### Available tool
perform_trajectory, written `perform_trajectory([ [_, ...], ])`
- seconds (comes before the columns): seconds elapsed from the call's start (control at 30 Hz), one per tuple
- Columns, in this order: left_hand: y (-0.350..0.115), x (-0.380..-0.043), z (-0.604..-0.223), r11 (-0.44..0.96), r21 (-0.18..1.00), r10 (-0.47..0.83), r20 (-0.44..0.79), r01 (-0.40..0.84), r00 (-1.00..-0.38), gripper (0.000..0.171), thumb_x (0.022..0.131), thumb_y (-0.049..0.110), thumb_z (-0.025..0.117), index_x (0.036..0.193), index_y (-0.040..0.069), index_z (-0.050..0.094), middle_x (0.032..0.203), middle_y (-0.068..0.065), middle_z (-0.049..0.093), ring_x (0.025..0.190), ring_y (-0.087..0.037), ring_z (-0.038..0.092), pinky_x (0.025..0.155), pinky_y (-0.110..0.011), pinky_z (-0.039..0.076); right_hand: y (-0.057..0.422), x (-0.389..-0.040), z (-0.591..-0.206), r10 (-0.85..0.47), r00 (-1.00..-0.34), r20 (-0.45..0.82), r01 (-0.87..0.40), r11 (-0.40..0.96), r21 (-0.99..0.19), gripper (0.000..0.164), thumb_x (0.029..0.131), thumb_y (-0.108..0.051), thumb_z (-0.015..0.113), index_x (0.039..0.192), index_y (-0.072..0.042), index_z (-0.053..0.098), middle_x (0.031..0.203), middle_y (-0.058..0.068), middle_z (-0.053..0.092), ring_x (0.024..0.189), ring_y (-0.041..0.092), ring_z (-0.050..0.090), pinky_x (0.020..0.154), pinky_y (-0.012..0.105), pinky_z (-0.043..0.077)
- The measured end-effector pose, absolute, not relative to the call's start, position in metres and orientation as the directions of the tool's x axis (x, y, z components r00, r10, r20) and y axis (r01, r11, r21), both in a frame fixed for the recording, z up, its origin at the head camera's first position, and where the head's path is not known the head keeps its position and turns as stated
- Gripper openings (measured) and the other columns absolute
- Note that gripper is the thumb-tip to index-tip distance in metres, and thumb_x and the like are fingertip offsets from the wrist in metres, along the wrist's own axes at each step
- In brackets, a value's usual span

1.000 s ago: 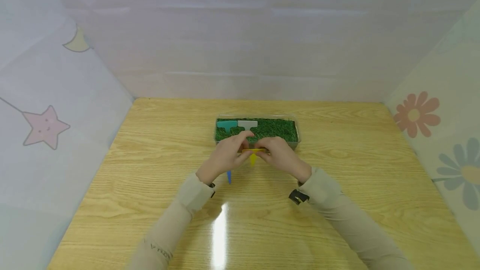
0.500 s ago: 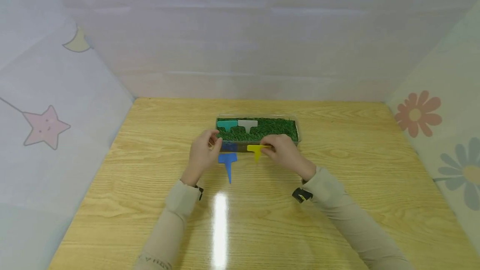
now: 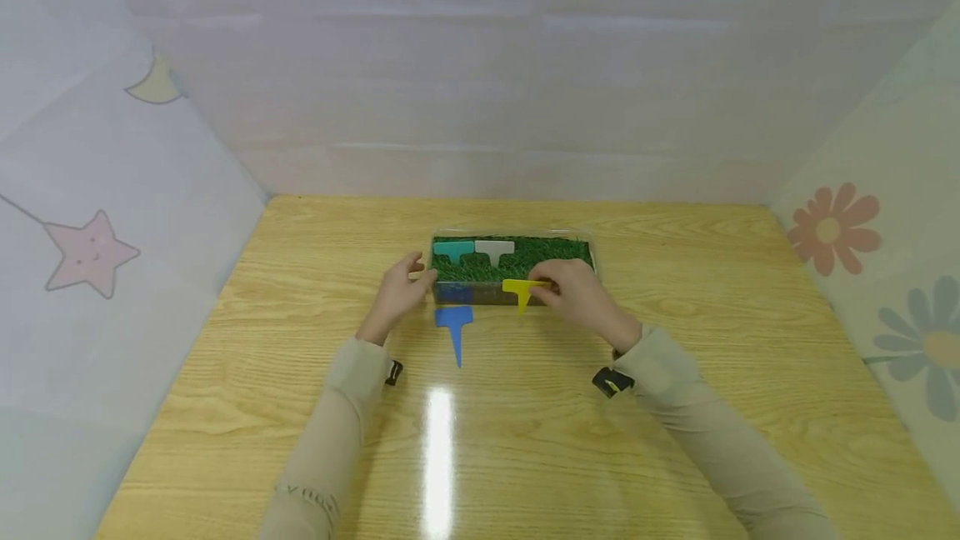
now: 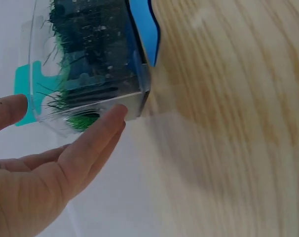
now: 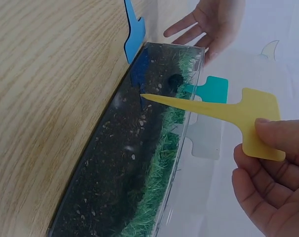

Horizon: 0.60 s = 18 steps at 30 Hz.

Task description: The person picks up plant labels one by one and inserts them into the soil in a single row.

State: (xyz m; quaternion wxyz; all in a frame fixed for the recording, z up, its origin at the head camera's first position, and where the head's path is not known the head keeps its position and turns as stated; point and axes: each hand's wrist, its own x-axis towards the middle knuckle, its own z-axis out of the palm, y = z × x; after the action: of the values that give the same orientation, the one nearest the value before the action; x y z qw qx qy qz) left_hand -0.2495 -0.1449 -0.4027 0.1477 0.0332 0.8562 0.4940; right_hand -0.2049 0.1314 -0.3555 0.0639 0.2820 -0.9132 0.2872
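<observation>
My right hand [image 3: 577, 296] pinches a yellow T-shaped plant label [image 5: 260, 116] by one end of its head. Its pointed stem hangs in front of the clear planter box [image 3: 491, 295], which holds dark soil and green grass. At the box's left end is my left hand [image 3: 399, 288], fingers spread and holding nothing; in the left wrist view its fingertips are right at the end wall. A teal plant label [image 3: 453, 248] and a white plant label [image 3: 495, 249] stand in the grass at the left. Flat on the table before the box lies a blue plant label [image 3: 454, 318].
The wooden table [image 3: 720, 340] extends around the box on every side. A pale back wall [image 3: 480, 90] rises behind it, with printed walls at left and right.
My left hand has let go of the yellow label and moved left to the box's end. The right hand has carried the label slightly right and toward the box.
</observation>
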Motion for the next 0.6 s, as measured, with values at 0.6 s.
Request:
perform_trajectory([
  [0.6,-0.137,-0.259,-0.417,0.426,0.889,0.228,-0.283,-0.166,-0.932,0.052,0.097,0.021,0.040,0.142,0.001,0.025,0.138,-0.026,0.032,0.090,-0.031,0.058,0.078,-0.039,0.051,0.149,-0.216,-0.344,-0.428,-0.832,0.354,-0.555,0.670,-0.494,0.012,0.082,-0.004,0.066,0.093,0.001,0.066,0.087,0.013,0.065,0.067,0.020,0.059,0.061,0.034,0.049],
])
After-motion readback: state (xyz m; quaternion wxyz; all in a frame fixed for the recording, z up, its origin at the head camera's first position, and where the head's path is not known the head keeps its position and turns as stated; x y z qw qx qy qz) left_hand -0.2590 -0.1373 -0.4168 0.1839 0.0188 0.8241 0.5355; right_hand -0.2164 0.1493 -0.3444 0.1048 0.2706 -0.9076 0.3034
